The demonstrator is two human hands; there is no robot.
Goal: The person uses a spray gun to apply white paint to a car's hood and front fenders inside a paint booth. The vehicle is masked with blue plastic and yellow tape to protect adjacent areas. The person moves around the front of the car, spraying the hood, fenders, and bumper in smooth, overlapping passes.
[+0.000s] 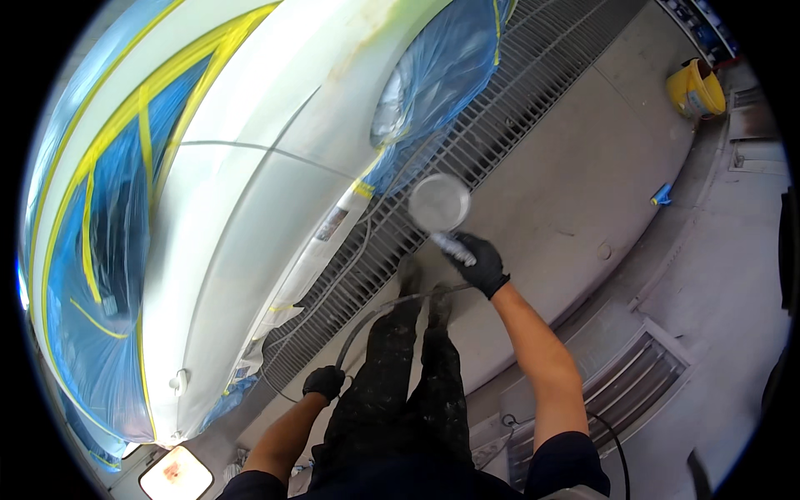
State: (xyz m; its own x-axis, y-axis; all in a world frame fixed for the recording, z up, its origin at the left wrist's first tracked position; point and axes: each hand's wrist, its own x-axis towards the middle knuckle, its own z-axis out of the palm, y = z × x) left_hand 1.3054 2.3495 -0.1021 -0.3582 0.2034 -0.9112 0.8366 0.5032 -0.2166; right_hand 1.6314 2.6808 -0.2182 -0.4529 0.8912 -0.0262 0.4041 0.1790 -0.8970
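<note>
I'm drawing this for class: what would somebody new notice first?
Probably the big pale car on the left, masked with blue plastic and yellow tape. Next, near the middle, the grey spray gun in the black-gloved right hand. A bright yellow bucket also stands out at the upper right.

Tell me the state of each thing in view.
Black-gloved left hand: closed around dark flexible hose
Black-gloved right hand: gripping silvery spray gun
Hose: curved between the hands
Round grey gun cup: contents unclear
White car body: partly masked
Blue plastic film: wrinkled
Yellow plastic bucket: open-topped
</note>
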